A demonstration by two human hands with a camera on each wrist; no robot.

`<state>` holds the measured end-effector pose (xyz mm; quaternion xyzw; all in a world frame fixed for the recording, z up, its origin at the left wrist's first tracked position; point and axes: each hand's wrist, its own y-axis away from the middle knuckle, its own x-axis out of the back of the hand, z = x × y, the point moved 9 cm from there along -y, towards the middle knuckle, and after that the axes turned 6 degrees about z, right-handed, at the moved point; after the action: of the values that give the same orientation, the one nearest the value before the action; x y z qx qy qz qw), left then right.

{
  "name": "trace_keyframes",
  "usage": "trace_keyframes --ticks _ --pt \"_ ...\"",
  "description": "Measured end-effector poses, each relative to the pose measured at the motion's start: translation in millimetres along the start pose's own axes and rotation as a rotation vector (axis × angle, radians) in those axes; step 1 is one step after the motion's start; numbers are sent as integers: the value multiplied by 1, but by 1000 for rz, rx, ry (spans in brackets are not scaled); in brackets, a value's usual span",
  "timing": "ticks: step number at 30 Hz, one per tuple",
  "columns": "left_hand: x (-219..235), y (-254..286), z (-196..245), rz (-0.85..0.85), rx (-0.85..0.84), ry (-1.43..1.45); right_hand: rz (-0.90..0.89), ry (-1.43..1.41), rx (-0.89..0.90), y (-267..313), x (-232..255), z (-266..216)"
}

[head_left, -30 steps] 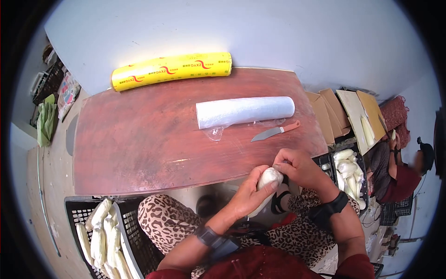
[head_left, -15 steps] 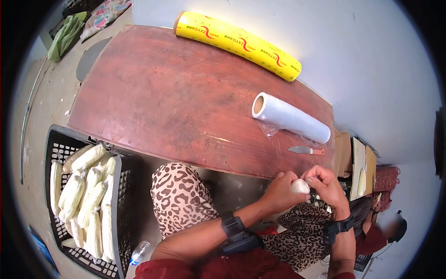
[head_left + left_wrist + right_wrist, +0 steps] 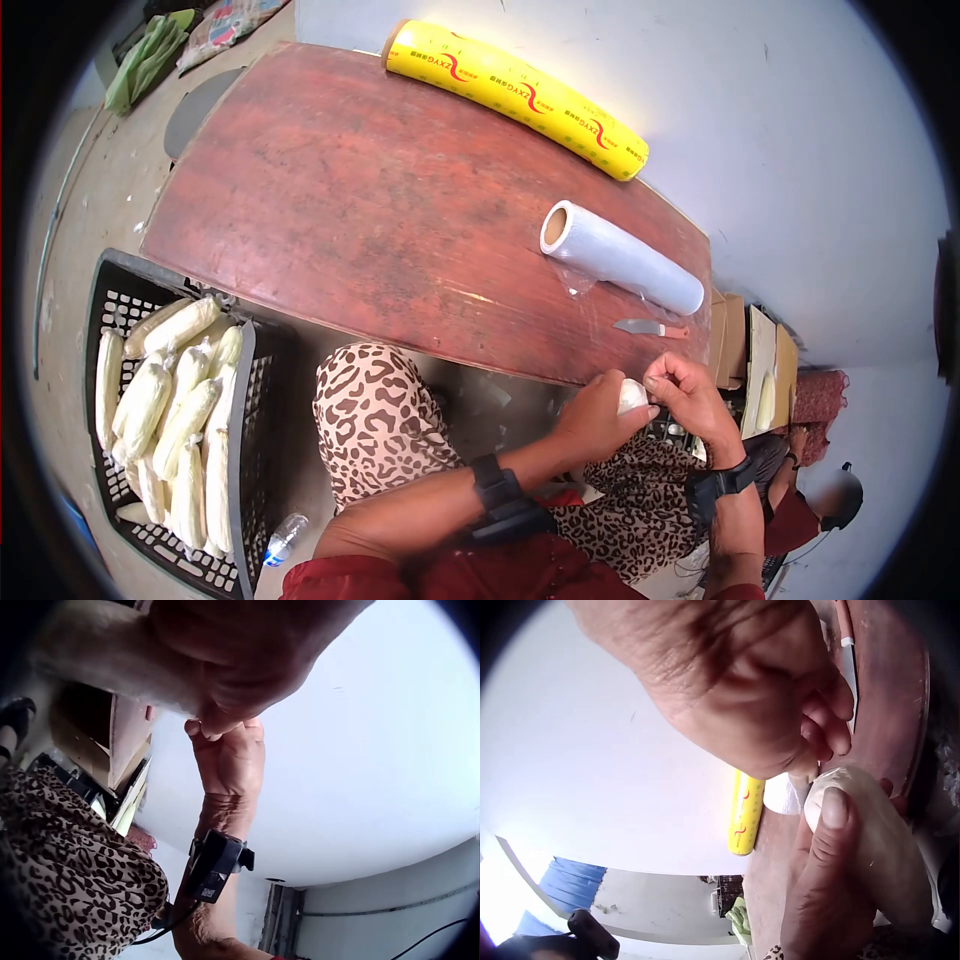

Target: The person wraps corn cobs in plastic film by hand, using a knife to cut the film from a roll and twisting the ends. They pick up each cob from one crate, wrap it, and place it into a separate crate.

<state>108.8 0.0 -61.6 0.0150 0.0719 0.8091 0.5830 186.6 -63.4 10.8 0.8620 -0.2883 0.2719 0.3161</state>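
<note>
My left hand (image 3: 597,412) grips a long pale vegetable (image 3: 885,847) wrapped in cling film, its thumb lying along the side near the blunt top end. In the head view just the white tip shows above the fist, over my lap by the table's front edge. My right hand (image 3: 690,395) is right at that tip, thumb and forefinger pinched together on the film end. From the right wrist view its other fingers are curled. The left wrist view shows the vegetable dark and close, with the right hand (image 3: 231,761) behind it.
On the red-brown table (image 3: 330,210) lie a white film roll (image 3: 625,262), an orange-handled knife (image 3: 655,328) and a yellow-wrapped roll (image 3: 520,95). A black crate (image 3: 262,420) of wrapped vegetables stands at left, near a plastic bottle (image 3: 285,540). Another person (image 3: 800,515) sits at right beside cardboard (image 3: 765,370).
The head view has swung left and turned, bringing the left crate further into sight. Both hands stay together at the vegetable's tip, the right one shifting slightly.
</note>
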Motion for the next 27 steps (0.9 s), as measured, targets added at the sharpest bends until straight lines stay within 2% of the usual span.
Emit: trace_keyframes --ticks 3,6,9,12,15,18,21,24,27 --pt "-12 -2 -29 -39 149 262 -37 -71 -25 -5 -8 6" --pt "-20 -1 -47 -177 244 321 -82 -74 28 -13 -20 7" --pt "-9 7 -58 -64 365 306 -76 108 105 -21 -27 -2" --pt "9 9 -58 87 354 165 -86 124 72 -34 -35 16" --pt "16 12 -53 137 337 38 -94 206 72 -40 -40 26" --pt "16 16 -51 128 352 -75 -85 215 119 -37 -41 15" --pt "14 18 -64 160 380 -127 -71 277 139 -36 -44 10" --pt "17 18 -59 224 349 -58 -57 322 145 -39 -42 9" --pt "10 16 -74 234 371 -27 -26 282 257 -40 -40 10"
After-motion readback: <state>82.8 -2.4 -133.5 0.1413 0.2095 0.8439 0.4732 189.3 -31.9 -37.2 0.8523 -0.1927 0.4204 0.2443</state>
